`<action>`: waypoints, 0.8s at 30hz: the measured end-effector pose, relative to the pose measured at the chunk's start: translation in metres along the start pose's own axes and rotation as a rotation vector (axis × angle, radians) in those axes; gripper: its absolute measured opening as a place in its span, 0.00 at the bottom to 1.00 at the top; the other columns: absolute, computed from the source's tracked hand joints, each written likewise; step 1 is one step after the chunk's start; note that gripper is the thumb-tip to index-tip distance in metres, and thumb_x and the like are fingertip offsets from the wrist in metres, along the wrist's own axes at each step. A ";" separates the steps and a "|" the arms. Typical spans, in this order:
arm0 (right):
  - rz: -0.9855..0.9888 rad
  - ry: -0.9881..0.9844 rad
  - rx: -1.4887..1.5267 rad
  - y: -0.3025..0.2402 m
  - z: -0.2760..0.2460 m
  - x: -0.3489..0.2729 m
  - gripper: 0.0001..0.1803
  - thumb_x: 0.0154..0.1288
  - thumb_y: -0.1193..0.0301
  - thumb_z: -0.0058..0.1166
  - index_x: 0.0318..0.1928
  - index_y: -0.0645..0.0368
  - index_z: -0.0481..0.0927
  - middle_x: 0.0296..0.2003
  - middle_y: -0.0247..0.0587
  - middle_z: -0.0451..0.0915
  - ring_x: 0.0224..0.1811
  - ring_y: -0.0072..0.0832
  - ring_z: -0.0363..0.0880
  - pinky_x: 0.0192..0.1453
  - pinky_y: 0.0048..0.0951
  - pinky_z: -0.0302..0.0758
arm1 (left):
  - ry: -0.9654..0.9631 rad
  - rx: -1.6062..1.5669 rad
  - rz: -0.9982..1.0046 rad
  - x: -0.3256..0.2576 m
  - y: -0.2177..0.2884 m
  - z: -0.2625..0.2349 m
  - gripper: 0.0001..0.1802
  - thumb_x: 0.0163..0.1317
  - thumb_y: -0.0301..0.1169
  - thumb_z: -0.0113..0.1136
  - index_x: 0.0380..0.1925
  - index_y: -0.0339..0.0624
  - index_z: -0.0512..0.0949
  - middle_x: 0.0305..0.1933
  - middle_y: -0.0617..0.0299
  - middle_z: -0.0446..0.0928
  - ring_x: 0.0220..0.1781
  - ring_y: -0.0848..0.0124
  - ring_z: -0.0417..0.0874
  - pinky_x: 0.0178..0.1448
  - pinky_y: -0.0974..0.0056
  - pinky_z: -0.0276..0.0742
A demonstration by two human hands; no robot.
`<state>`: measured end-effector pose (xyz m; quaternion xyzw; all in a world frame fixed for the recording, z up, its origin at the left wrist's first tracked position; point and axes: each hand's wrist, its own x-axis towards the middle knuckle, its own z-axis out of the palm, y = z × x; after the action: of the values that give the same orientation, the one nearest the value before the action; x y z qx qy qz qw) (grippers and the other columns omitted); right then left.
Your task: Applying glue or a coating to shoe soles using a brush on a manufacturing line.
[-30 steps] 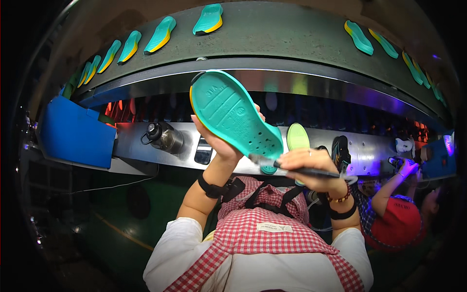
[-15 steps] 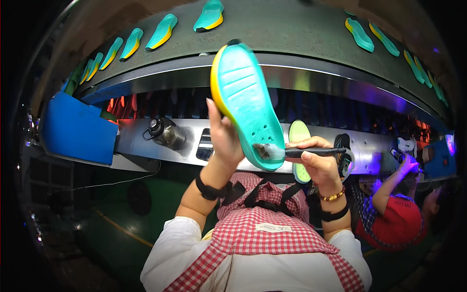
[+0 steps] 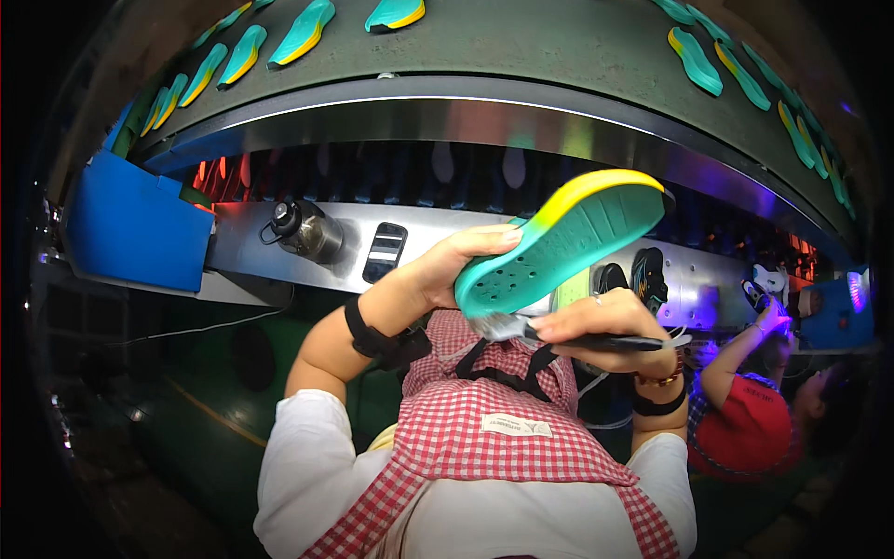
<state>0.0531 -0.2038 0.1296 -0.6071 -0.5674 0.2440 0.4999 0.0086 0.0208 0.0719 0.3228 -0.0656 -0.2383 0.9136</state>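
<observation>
Frame centre: left hand [image 3: 449, 267], fingers clamped on teal-and-yellow sole [image 3: 577, 244]; right hand [image 3: 610, 321], below it, grips brush [image 3: 503, 326] between fingers, bristles at sole's lower-left end.

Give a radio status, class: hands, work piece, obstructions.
Left hand gripping teal sole near its holed end. Right hand holding brush at that end's edge. No obstruction seen between brush and sole.

The green floor [image 3: 191, 359] (crossed by a yellow line [image 3: 216, 411]) runs below a metal tabletop [image 3: 430, 224]; purple light [image 3: 712, 296] glows at right.
</observation>
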 end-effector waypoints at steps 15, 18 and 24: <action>0.020 0.072 -0.090 0.012 -0.015 -0.023 0.12 0.46 0.84 0.57 0.35 0.63 0.79 0.38 0.49 0.79 0.40 0.36 0.80 0.44 0.27 0.76 | 0.092 0.301 -0.128 -0.020 0.023 0.009 0.32 0.56 0.41 0.51 0.54 0.28 0.64 0.50 0.50 0.72 0.46 0.67 0.76 0.52 0.65 0.71; 0.035 0.101 -0.059 -0.003 -0.017 -0.029 0.14 0.45 0.85 0.56 0.36 0.62 0.79 0.39 0.49 0.79 0.38 0.36 0.81 0.41 0.27 0.77 | 0.143 0.238 -0.115 -0.033 0.027 0.006 0.32 0.55 0.44 0.51 0.53 0.29 0.66 0.49 0.49 0.73 0.45 0.66 0.77 0.49 0.64 0.73; 0.053 0.287 -0.151 0.015 -0.001 -0.033 0.11 0.47 0.82 0.59 0.35 0.61 0.80 0.37 0.47 0.80 0.36 0.32 0.81 0.39 0.24 0.77 | 0.329 0.473 0.153 -0.042 0.041 0.041 0.32 0.55 0.49 0.49 0.48 0.29 0.70 0.47 0.48 0.74 0.44 0.64 0.78 0.49 0.62 0.74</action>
<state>0.0531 -0.2326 0.1079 -0.6864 -0.4907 0.1246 0.5221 -0.0233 0.0454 0.1307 0.5550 0.0056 -0.0916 0.8268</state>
